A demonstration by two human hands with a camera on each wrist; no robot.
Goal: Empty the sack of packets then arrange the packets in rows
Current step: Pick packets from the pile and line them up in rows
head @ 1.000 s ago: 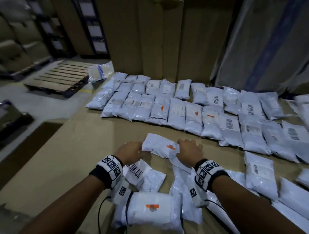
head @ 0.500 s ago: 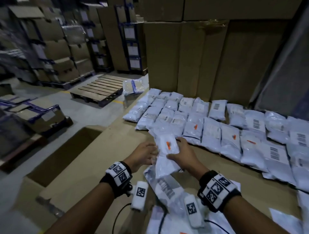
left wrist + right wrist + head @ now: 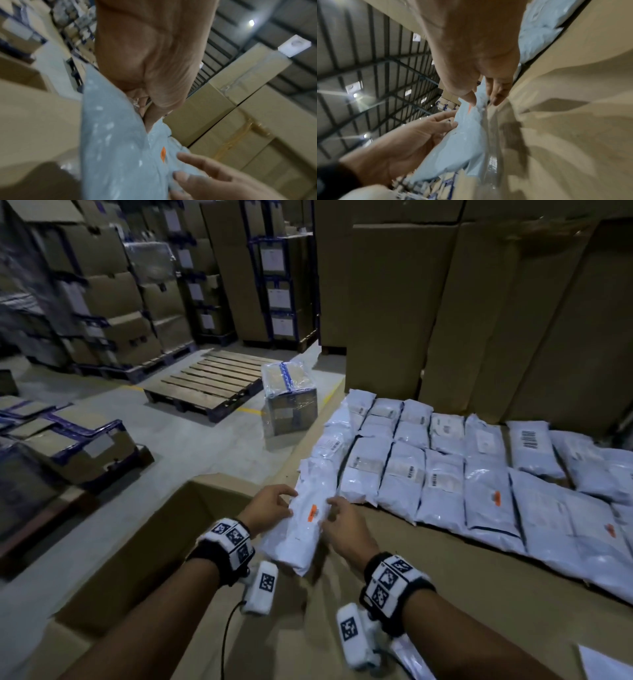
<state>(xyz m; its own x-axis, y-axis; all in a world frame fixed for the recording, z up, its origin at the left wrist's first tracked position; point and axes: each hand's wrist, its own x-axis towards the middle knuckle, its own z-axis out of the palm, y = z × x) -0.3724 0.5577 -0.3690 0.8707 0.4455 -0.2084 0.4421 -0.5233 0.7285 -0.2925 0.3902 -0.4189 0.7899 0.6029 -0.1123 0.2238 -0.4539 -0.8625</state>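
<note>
My forearms are bare, sleeveless. Each wrist wears a black strap with white blocks printed with black square tags (image 3: 231, 538). Under each hangs a white tagged camera pod (image 3: 261, 587); a thin black cable (image 3: 226, 631) trails from the left one.
</note>
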